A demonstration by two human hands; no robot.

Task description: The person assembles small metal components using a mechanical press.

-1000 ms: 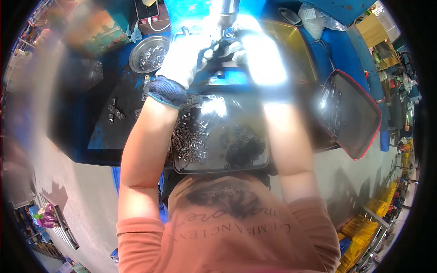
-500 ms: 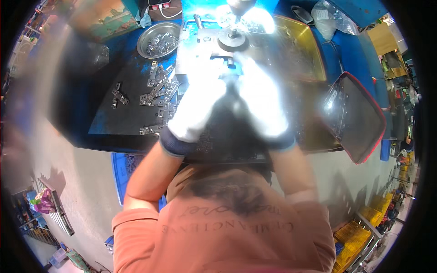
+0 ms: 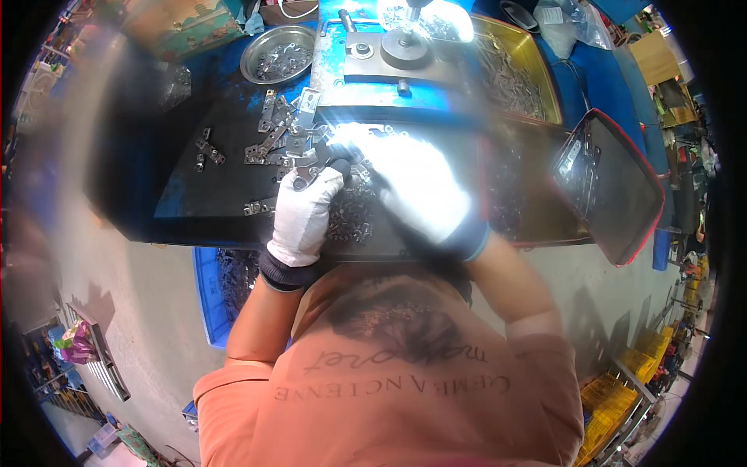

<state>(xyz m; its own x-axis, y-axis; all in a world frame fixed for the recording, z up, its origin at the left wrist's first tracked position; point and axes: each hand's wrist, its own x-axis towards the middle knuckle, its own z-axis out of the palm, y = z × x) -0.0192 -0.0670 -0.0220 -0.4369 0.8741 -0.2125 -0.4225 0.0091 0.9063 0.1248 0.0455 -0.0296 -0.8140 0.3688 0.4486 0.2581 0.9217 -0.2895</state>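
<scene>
My left hand (image 3: pixel 299 222), in a white glove with dark fingertips, is closed at the near side of the pile of metal brackets (image 3: pixel 272 144). A small metal bracket (image 3: pixel 301 181) shows at its curled fingers. My right hand (image 3: pixel 424 187), gloved too, reaches left over the bench, its fingers near my left thumb. Glare and blur wash out those fingers, so what they hold, if anything, is hidden. Between and below the hands lies a heap of small metal parts (image 3: pixel 350 222). Beyond them stands the press fixture (image 3: pixel 405 58), a steel block with a round piece under the spindle.
A round metal bowl (image 3: pixel 247 58) of small parts sits back left, and a yellow tray (image 3: pixel 554 97) with metal pieces back right. A red-rimmed dark tray (image 3: pixel 622 187) stands at the right. A blue crate (image 3: pixel 208 296) is below the bench's front edge.
Both hands have drawn back from the press fixture toward me. The left has come down beside the bracket pile; the right has swung left over the parts. The fixture now shows uncovered.
</scene>
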